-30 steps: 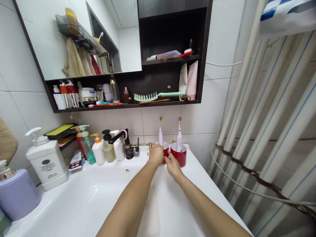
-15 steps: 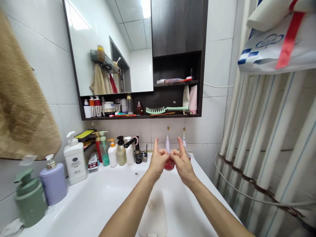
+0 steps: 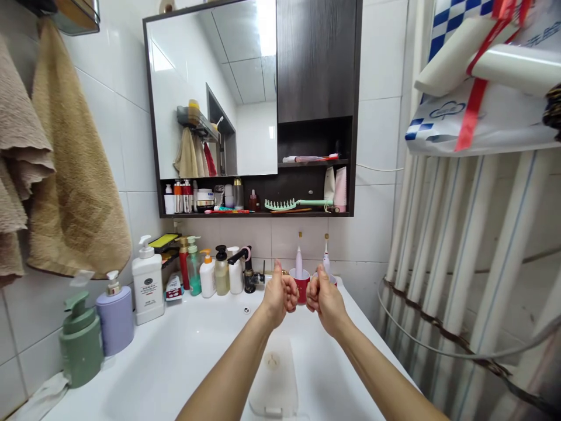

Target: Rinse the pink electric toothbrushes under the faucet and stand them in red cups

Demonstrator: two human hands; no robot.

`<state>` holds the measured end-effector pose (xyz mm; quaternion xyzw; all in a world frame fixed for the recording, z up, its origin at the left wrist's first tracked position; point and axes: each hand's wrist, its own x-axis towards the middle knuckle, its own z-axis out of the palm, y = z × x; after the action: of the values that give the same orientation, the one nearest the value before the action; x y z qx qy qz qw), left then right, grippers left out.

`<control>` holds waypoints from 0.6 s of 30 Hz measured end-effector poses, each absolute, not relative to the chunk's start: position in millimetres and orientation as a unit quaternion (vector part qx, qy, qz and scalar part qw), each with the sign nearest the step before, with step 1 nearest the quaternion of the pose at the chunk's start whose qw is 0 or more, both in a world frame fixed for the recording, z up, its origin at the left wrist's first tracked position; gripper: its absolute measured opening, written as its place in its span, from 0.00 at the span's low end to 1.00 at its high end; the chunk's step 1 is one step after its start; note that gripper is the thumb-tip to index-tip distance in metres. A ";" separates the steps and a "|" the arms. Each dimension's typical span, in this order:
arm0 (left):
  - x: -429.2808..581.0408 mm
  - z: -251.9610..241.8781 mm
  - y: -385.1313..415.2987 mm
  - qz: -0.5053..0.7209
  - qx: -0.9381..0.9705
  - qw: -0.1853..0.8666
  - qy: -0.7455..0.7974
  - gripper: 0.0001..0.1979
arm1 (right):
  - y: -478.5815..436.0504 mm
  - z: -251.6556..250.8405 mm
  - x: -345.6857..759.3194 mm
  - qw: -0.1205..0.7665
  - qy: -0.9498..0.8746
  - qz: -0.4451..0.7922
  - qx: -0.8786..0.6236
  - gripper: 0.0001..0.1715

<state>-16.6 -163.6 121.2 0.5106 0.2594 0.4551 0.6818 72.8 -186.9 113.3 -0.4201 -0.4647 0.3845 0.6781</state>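
Above the white sink [image 3: 197, 351], my left hand [image 3: 280, 296] is raised with its fingers curled in and the thumb pointing up. My right hand [image 3: 325, 297] mirrors it a short way to the right, also curled with the thumb up. The two hands are apart, and nothing shows in either. Behind them, a red cup [image 3: 301, 286] with a pale electric toothbrush [image 3: 298, 263] shows between the hands. A second toothbrush [image 3: 326, 254] stands in a cup partly hidden by my right hand.
Pump bottles [image 3: 207, 275] line the sink's back left beside a black faucet [image 3: 249, 272]. A translucent plastic container [image 3: 274, 380] lies in the basin. A mirror cabinet [image 3: 315, 64] hangs above; white pipes [image 3: 456, 245] run at the right. Towels [image 3: 74, 175] hang left.
My hands have moved apart. Their fingertips were close together with index fingers raised; now the fingers are curled and the thumbs stand up. The view has shifted, showing more towels at the left.
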 end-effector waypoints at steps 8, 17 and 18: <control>-12.3 83.6 -153.5 0.422 0.509 0.668 0.340 0.30 | -145.5 85.0 102.3 0.605 -0.476 0.215 -0.602 0.25; -37.0 -13.9 -132.1 0.380 0.458 0.661 0.457 0.30 | -91.0 43.0 172.5 0.457 -0.465 0.045 -0.757 0.07; -38.6 -16.6 -130.1 0.385 0.454 0.659 0.460 0.30 | -91.2 40.3 174.6 0.441 -0.475 0.040 -0.761 0.05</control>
<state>-38.6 -130.1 -16.6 0.4541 0.4601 0.3846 0.6589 174.6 -91.2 40.3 -0.7605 -0.4749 0.0397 0.4410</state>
